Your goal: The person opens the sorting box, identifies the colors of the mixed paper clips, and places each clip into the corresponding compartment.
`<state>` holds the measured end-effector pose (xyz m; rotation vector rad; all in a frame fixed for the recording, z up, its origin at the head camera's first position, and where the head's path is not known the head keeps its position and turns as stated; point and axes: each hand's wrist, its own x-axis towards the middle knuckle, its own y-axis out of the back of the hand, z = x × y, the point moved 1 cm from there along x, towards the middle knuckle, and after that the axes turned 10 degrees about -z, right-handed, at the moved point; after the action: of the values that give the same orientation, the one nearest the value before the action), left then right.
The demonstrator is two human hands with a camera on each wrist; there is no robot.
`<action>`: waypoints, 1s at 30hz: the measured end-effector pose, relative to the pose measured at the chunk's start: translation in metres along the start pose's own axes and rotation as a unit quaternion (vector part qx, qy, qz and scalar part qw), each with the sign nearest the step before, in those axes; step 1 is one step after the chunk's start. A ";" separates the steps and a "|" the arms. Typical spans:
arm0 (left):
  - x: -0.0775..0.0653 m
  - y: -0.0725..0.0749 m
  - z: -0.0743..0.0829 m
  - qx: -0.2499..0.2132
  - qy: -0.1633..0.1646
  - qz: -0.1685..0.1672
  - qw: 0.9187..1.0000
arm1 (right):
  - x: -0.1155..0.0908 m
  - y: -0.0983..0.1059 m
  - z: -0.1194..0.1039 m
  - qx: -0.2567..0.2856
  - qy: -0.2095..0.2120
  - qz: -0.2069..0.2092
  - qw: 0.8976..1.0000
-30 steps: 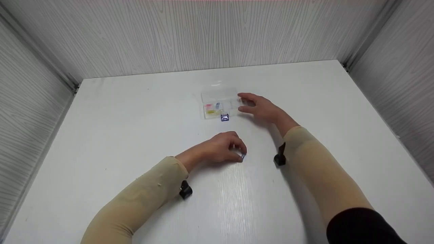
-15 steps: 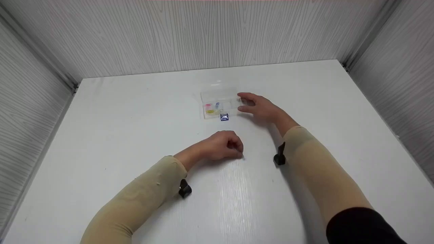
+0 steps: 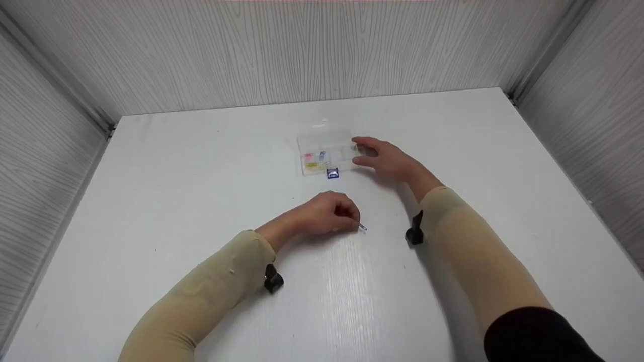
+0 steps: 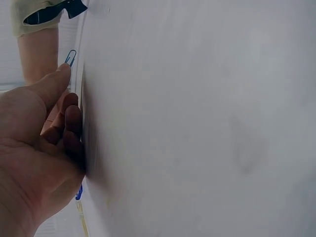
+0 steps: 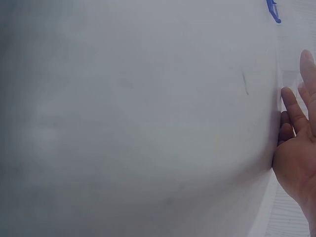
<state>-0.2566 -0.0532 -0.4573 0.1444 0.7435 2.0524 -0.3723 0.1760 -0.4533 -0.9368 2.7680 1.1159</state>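
My left hand (image 3: 324,213) is low over the white table, in front of the box. Between its thumb and index finger it pinches a small blue paper clip (image 4: 73,56), whose looped end sticks out past the thumb tip. My right hand (image 3: 385,158) is at the right end of a clear plastic box (image 3: 346,167), thumb at the front corner and fingers at the back, fairly straight. The box's clear lid (image 3: 324,141) is raised back. Pink, blue and yellow clips (image 3: 312,165) lie in its left compartments. A blue latch (image 3: 332,173) is at its front edge.
The white table (image 3: 211,171) runs back to a wood-grain panel (image 3: 302,55), with side panels left and right. Black wrist cameras (image 3: 273,279) are strapped over beige sleeves (image 3: 216,286).
My left hand has drawn slightly back toward the box, and the paper clip has turned so its end now points out from the fingertips. My right hand stays at the box.
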 end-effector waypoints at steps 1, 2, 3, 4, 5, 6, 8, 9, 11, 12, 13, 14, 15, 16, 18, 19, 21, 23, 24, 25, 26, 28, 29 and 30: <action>0.000 0.001 -0.001 -0.006 0.000 0.001 1.000 | 0.000 0.000 0.000 -0.002 -0.001 0.000 1.000; 0.000 0.002 -0.001 -0.012 -0.001 0.002 1.000 | 0.000 0.000 0.000 -0.003 -0.002 0.001 1.000; 0.000 0.002 -0.001 -0.018 -0.002 0.004 1.000 | 0.000 0.000 0.001 -0.004 -0.004 0.002 1.000; 0.000 0.003 -0.002 -0.024 -0.005 0.008 1.000 | 0.000 -0.001 0.001 -0.005 -0.008 0.002 1.000; 0.000 0.004 -0.002 -0.031 -0.007 0.011 0.999 | 0.000 -0.001 0.001 -0.004 -0.010 0.002 1.000; -0.001 0.006 -0.002 -0.034 -0.010 0.017 0.999 | 0.000 -0.002 0.001 -0.005 -0.013 0.003 1.000; -0.001 0.009 -0.002 -0.043 -0.015 0.030 0.999 | 0.000 -0.003 0.000 -0.005 -0.017 0.003 1.000; -0.002 0.012 -0.002 -0.046 -0.017 0.038 0.998 | -0.001 -0.003 0.000 -0.007 -0.019 0.002 1.000; -0.003 0.018 -0.002 -0.052 -0.018 0.058 0.997 | -0.001 -0.004 0.000 -0.010 -0.019 0.003 1.000; -0.004 0.022 -0.002 -0.054 -0.017 0.069 0.996 | -0.001 -0.004 -0.001 -0.013 -0.019 0.004 1.000; -0.005 0.026 -0.001 -0.054 -0.019 0.081 0.995 | -0.001 -0.004 -0.001 -0.014 -0.018 0.004 1.000; -0.006 0.031 -0.001 -0.054 -0.019 0.093 0.994 | -0.001 -0.005 -0.001 -0.015 -0.018 0.004 1.000; -0.007 0.036 -0.001 -0.053 -0.019 0.107 0.993 | -0.001 -0.004 -0.001 -0.014 -0.019 0.005 1.000; -0.008 0.042 0.000 -0.051 -0.021 0.121 0.991 | -0.001 -0.004 -0.001 -0.012 -0.018 0.005 1.000; -0.010 0.053 -0.001 -0.052 -0.020 0.149 0.987 | -0.001 -0.004 -0.002 -0.010 -0.018 0.004 1.000; -0.011 0.059 -0.002 -0.052 -0.016 0.163 0.985 | -0.001 -0.004 -0.002 -0.011 -0.019 0.004 1.000; -0.012 0.070 -0.005 -0.058 -0.001 0.191 0.980 | -0.001 -0.005 -0.003 -0.011 -0.021 0.002 1.000; -0.013 0.079 -0.008 -0.064 0.016 0.218 0.974 | -0.001 -0.005 -0.003 -0.014 -0.023 0.002 1.000; -0.013 0.083 -0.011 -0.066 0.026 0.231 0.970 | -0.001 -0.005 -0.003 -0.014 -0.025 0.001 1.000; -0.012 0.087 -0.013 -0.067 0.035 0.242 0.967 | -0.001 -0.005 -0.004 -0.014 -0.027 0.001 1.000; -0.012 0.090 -0.015 -0.067 0.042 0.253 0.964 | -0.001 -0.005 -0.004 -0.012 -0.028 0.001 1.000; -0.010 0.095 -0.020 -0.069 0.056 0.271 0.958 | 0.000 -0.005 -0.004 -0.009 -0.029 0.002 1.000; -0.008 0.097 -0.022 -0.071 0.064 0.279 0.956 | 0.000 -0.005 -0.004 -0.007 -0.030 0.003 1.000; -0.007 0.098 -0.025 -0.071 0.071 0.285 0.953 | 0.000 -0.005 -0.003 -0.006 -0.030 0.003 1.000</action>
<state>-0.3335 -0.1088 -0.4214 0.1422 0.6889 2.6840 -0.3693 0.1707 -0.4541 -0.8814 2.7219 1.1436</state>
